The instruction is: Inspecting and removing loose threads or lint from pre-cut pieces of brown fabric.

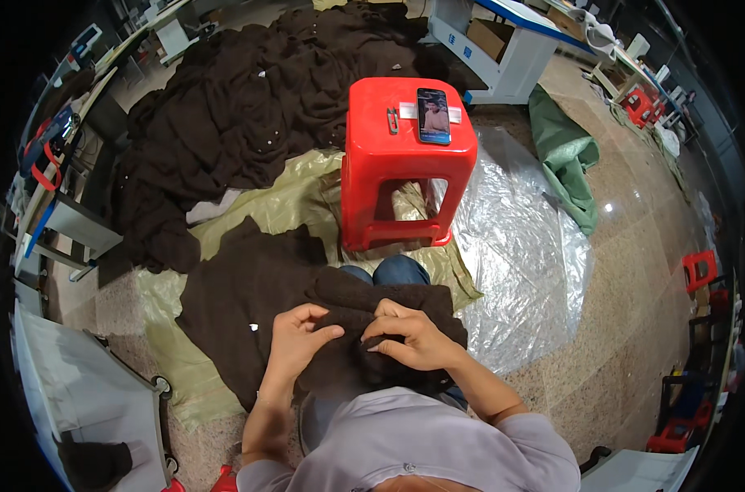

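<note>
A dark brown knitted garment [241, 299] lies across my lap and spreads to the left onto the yellowish sheet. My left hand [297, 338] pinches a fold of it between thumb and fingers. Close by on the right, my right hand [412, 334] grips another part of the same cloth, thumb and fingertips pressed together. A short stretch of fabric runs between the two hands. Whether anything small sits in the right fingertips cannot be made out. A small white tag [253, 327] shows on the garment left of my left hand.
Ahead stands a red plastic stool [409, 197] bearing a phone [433, 115] and thread snips [393, 121]. A large heap of brown garments [241, 90] fills the far left. Clear plastic sheeting [520, 262] covers the floor at right. A grey wheeled cart [93, 394] stands near left.
</note>
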{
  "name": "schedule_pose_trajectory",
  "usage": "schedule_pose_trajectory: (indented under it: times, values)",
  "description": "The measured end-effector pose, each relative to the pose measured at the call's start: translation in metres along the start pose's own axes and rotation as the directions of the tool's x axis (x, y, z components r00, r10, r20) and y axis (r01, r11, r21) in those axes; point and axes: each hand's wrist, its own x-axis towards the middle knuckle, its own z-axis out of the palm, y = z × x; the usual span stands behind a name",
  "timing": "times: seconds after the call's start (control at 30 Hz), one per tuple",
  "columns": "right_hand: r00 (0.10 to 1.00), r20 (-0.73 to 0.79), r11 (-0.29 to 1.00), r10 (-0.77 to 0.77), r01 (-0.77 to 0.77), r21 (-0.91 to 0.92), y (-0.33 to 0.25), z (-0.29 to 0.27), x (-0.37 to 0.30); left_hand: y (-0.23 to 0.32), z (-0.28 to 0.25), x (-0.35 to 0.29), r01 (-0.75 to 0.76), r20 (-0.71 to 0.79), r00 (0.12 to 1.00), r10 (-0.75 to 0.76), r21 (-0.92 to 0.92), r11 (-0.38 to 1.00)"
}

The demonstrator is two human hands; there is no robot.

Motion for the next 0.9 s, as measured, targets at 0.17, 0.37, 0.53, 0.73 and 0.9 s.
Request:
schedule_pose_trajectory:
  times: [0.17,0.37,0.53,0.73,0.9]
  values:
    - [0.993,-0.096,0.997,0.067,-0.072,-0.042,0.006,0.003,0.003,-0.015,0.000,0.002,0.097,-0.046,0.993,-0.112,-0.250,0.963]
    - [0.989,-0.125,0.993,0.084,-0.094,-0.071,0.014,0.001,0.005,-0.035,0.002,0.008,0.059,-0.060,0.995,-0.075,-0.240,0.969]
    - [0.996,-0.060,0.988,0.070,-0.077,-0.130,0.009,0.002,0.010,-0.032,0.013,0.012,-0.002,-0.112,0.994,-0.019,-0.184,0.983]
    - [0.991,0.101,0.937,0.093,-0.053,-0.346,0.000,0.002,0.009,-0.025,0.013,0.012,-0.023,-0.046,0.999,0.018,-0.102,0.995]
    - [0.995,0.055,0.961,0.078,-0.061,-0.269,0.004,0.004,0.006,-0.022,0.009,0.008,0.039,-0.008,0.999,-0.040,-0.088,0.995]
